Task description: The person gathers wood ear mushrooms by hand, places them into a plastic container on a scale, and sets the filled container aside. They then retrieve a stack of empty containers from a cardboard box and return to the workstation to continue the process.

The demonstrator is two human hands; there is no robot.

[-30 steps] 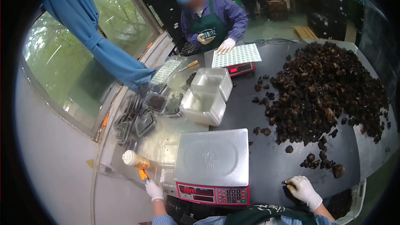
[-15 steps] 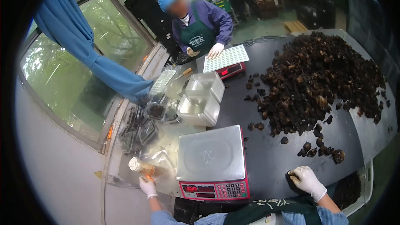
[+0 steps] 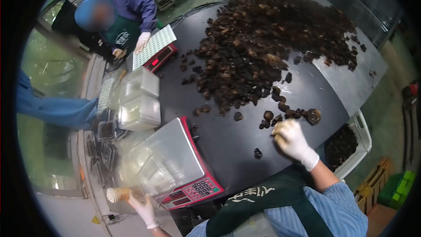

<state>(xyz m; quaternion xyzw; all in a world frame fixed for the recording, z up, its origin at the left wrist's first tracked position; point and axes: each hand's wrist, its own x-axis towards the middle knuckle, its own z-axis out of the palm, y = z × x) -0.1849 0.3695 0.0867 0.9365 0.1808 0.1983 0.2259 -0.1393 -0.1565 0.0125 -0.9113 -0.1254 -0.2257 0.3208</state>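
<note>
My left hand [image 3: 144, 210], in a white glove, is at the near edge of a clear plastic box [image 3: 151, 173] and appears to grip it. The box is blurred and overlaps the left of the scale [image 3: 186, 149]. Beside the fingertips is a cup with a white lid [image 3: 115, 195]. My right hand [image 3: 293, 141], also gloved, is closed with fingers curled down beside a row of dark brown wrinkled pieces [image 3: 277, 118]. Whatever may be under its fingertips is hidden. One dark piece [image 3: 258, 153] lies on the table to its left.
A large heap of dark pieces [image 3: 263, 39] covers the far table. Stacked clear containers [image 3: 139, 112] and dark-based packs [image 3: 105, 153] stand left. Across the table, a co-worker [image 3: 131, 17] touches a label sheet [image 3: 153, 44] on a second scale. A white crate [image 3: 362, 145] is at right.
The view has swung to the right. My right hand has moved forward to the row of pieces, leaving one piece behind. The clear box has moved from beside the scale to over its left part.
</note>
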